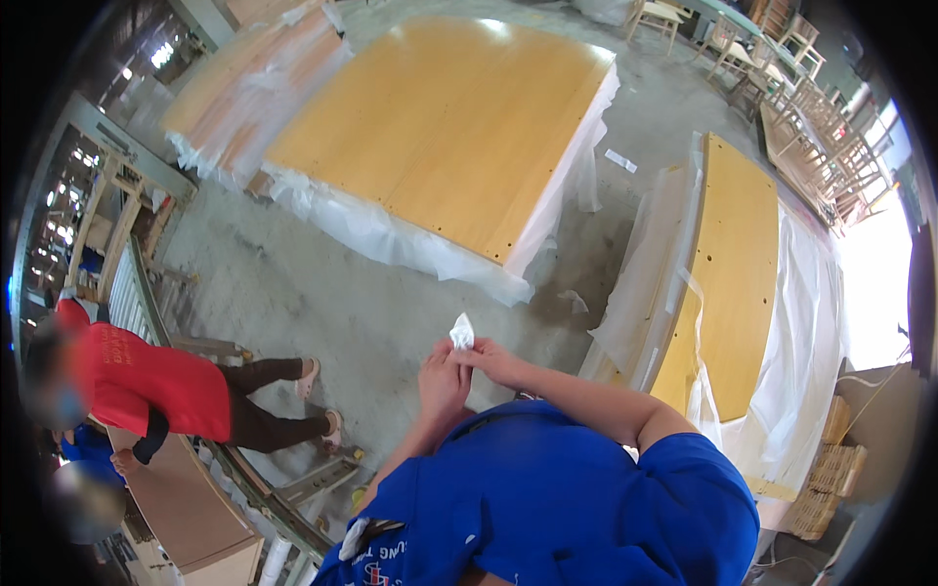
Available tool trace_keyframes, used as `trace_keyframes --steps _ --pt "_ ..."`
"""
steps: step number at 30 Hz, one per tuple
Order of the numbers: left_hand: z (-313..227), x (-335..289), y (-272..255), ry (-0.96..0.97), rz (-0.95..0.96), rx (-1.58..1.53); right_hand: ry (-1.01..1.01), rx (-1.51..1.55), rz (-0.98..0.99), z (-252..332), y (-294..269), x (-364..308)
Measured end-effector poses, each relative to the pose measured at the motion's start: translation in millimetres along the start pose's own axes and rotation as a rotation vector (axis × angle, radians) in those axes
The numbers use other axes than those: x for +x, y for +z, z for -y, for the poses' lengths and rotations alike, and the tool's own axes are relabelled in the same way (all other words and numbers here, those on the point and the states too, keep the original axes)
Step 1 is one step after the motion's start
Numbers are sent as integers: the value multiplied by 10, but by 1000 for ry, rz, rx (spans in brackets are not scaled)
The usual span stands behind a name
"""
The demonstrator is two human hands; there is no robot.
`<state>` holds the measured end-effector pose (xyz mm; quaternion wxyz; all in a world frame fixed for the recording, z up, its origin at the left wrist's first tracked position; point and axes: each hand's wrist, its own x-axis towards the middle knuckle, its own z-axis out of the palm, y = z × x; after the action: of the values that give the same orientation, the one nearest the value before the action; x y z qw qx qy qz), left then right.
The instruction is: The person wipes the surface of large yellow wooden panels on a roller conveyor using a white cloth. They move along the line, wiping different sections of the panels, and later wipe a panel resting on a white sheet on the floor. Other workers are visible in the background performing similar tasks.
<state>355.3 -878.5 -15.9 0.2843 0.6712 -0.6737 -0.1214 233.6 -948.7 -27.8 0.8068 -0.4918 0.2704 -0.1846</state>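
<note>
Close together in front of my body, my left hand [445,379] and my right hand [486,357] pinch a small crumpled white piece [462,333], which looks like cloth or paper. It sticks up between the fingertips of both hands, and its lower part is hidden by them. Beyond the hands lies a stack of large yellow-brown wood panels [449,127] with white foam sheet [381,220] hanging out along its sides. Neither hand touches the stack.
On the right stands another stack with a narrower wood panel [728,264] and loose white wrapping [796,322]. A person in a red shirt [156,381] leans over a brown board [186,498] at left, beside a conveyor rail [259,488]. Wooden chairs [821,146] fill the far right.
</note>
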Motion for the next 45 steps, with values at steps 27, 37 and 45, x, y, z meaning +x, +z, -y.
trace_keyframes --steps 27,37,45 --pt "1586 2330 1339 -718 376 -865 108 184 -617 435 -2137 1663" --pt "1480 2305 2055 -1595 375 -1363 419 431 -735 -185 -3102 1942" --pt "1393 2617 2330 -1740 -277 -1409 537 482 -555 -31 -3373 2036"
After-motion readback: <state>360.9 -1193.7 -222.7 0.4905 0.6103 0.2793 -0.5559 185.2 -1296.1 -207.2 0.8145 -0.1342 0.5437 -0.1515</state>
